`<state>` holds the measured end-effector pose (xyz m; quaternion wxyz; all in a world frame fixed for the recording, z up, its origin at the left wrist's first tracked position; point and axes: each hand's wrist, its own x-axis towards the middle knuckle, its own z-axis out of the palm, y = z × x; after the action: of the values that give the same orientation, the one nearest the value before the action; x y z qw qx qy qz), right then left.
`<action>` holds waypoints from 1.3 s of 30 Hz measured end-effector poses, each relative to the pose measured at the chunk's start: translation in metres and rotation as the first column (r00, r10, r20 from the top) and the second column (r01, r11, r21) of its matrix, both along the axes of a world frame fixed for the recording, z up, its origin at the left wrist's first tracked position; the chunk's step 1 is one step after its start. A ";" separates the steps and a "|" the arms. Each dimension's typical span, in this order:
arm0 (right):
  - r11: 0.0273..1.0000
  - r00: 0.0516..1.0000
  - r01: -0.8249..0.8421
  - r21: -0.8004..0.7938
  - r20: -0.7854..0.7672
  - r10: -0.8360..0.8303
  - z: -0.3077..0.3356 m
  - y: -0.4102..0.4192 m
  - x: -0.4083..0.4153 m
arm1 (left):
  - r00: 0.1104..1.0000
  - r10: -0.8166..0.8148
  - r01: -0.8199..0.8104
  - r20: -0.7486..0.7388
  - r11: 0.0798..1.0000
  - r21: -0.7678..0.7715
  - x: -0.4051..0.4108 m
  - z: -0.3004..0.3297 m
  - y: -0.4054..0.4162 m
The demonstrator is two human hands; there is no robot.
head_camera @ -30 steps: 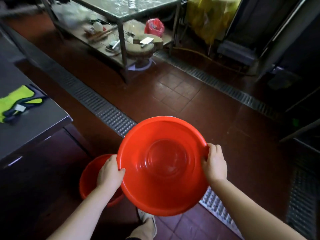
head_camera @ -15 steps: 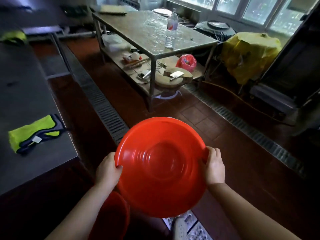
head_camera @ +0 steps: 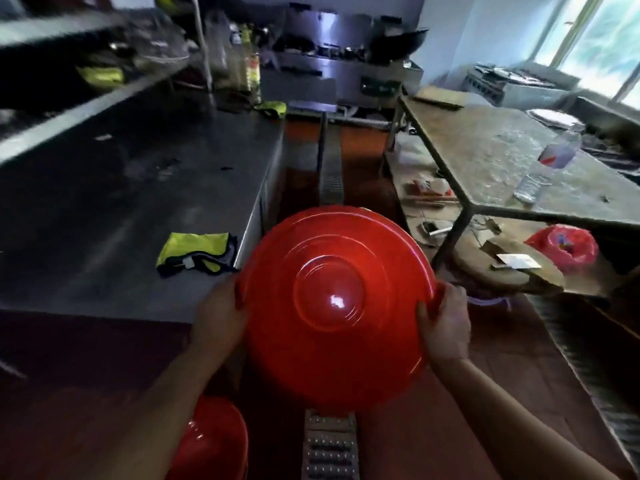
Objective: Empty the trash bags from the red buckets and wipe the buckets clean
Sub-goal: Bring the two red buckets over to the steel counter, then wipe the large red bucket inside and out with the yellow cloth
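I hold a round red bucket (head_camera: pixel 332 306) in front of me, tipped so that its inside faces me; nothing lies in it. My left hand (head_camera: pixel 216 315) grips its left rim and my right hand (head_camera: pixel 445 327) grips its right rim. A second red bucket (head_camera: pixel 214 441) stands on the floor below my left forearm, partly cut off by the frame's bottom edge. A yellow-green cloth (head_camera: pixel 195 249) lies on the steel counter (head_camera: pixel 121 202) just left of the held bucket.
A metal work table (head_camera: pixel 519 157) with a water bottle (head_camera: pixel 547 168) stands on the right; its lower shelf holds a red plastic bag (head_camera: pixel 562 245) and a wooden block. A floor drain grate (head_camera: pixel 330 445) runs down the aisle. Stoves and pans line the back.
The view has swung up and left, from the floor to the aisle and back wall. The held bucket has risen and come closer. Both hands keep their grip.
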<state>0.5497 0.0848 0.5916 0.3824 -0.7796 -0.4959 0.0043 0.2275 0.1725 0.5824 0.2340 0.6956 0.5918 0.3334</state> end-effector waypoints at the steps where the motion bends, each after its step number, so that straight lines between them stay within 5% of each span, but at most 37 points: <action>1: 0.999 0.999 -0.036 0.018 -0.001 0.036 0.004 0.020 -0.002 | 0.999 0.039 -0.039 0.026 0.999 -0.002 -0.005 0.007 0.008; 9: 0.940 0.966 -0.255 0.226 0.013 0.259 0.043 0.184 -0.065 | 0.927 0.353 -0.365 0.123 0.927 0.091 -0.074 0.043 0.090; 22: 0.777 0.797 -0.603 0.180 0.096 0.596 0.072 0.403 -0.243 | 0.717 0.673 -0.692 0.184 0.718 0.071 -0.213 0.031 0.184; 31: 0.453 0.481 -0.871 0.191 0.134 0.867 0.064 0.499 -0.370 | 0.365 0.912 -0.929 0.189 0.369 0.016 -0.257 -0.002 0.182; 39: 0.100 0.124 -0.976 0.194 0.116 0.985 0.075 0.569 -0.436 | 0.029 0.967 -0.992 0.255 0.059 -0.111 -0.238 -0.026 0.206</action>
<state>0.1135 0.6541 0.6670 0.3783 -0.2071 -0.8756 0.2175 -0.0102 0.3786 0.5564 -0.0164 0.0605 0.8525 0.5190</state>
